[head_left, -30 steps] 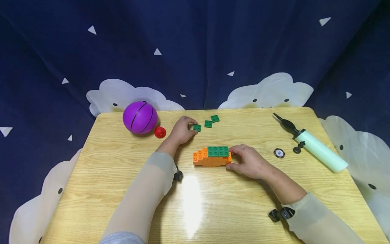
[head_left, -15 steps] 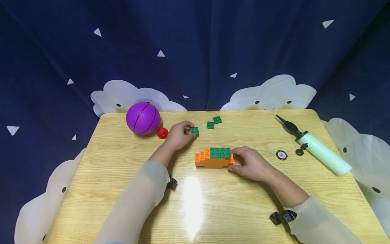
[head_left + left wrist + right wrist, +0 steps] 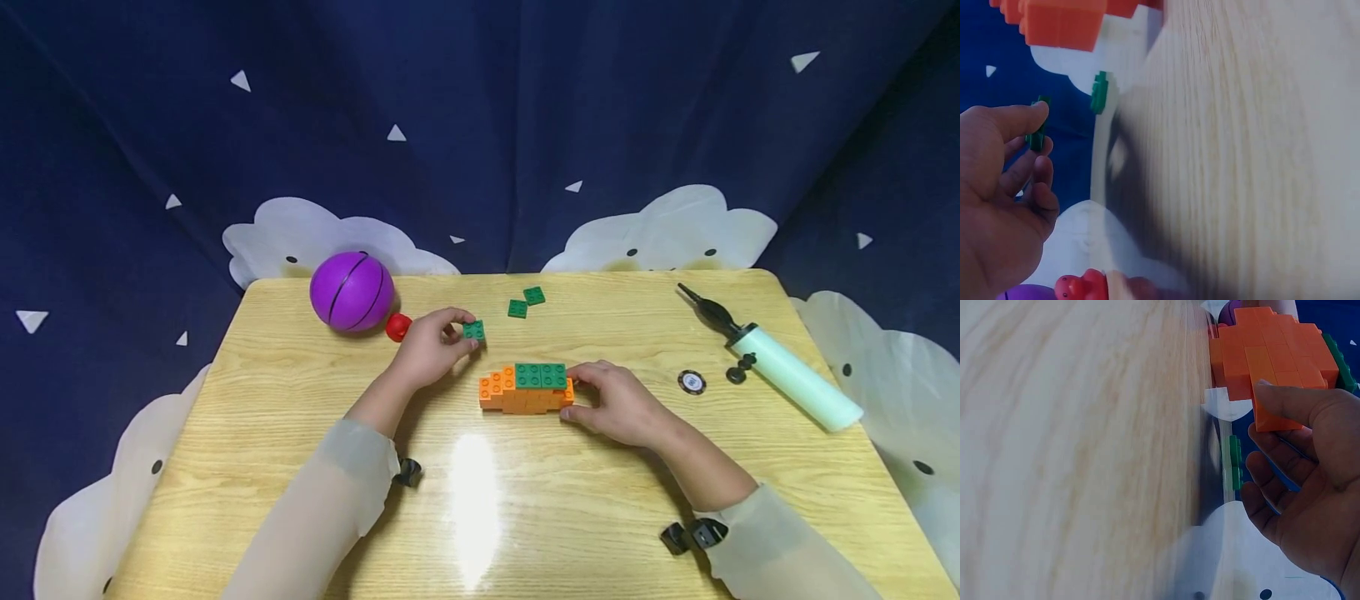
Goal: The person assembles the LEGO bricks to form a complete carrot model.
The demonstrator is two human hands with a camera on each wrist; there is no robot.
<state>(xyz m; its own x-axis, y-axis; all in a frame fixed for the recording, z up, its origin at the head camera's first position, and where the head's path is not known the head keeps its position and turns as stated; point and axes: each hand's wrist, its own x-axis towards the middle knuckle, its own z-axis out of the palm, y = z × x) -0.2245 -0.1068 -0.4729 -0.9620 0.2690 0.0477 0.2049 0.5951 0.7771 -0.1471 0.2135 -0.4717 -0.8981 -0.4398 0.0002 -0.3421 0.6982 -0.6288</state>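
Note:
Between thumb and fingertips my left hand (image 3: 431,346) pinches a small green toy brick (image 3: 474,330) with studs on top; the left wrist view shows this brick (image 3: 1037,131) raised off the table. My right hand (image 3: 618,404) holds the right end of an orange brick build (image 3: 525,402), thumb on its near side. Stepped at its left end, the build carries green bricks (image 3: 541,376) on top. In the right wrist view the thumb presses the orange wall (image 3: 1272,356) while the fingers curl behind it. Two loose green bricks (image 3: 517,308) lie farther back.
A purple ball (image 3: 352,291) and a small red toy (image 3: 397,327) sit left of my left hand. To the right are a poker chip (image 3: 692,382), a small black object (image 3: 741,369) and a pale green hand pump (image 3: 798,379). A dark blue curtain (image 3: 480,125) hangs behind the table (image 3: 300,400).
My left hand has drawn back toward me and slightly left, carrying the green brick away from the two loose ones. The right hand stays on the orange build.

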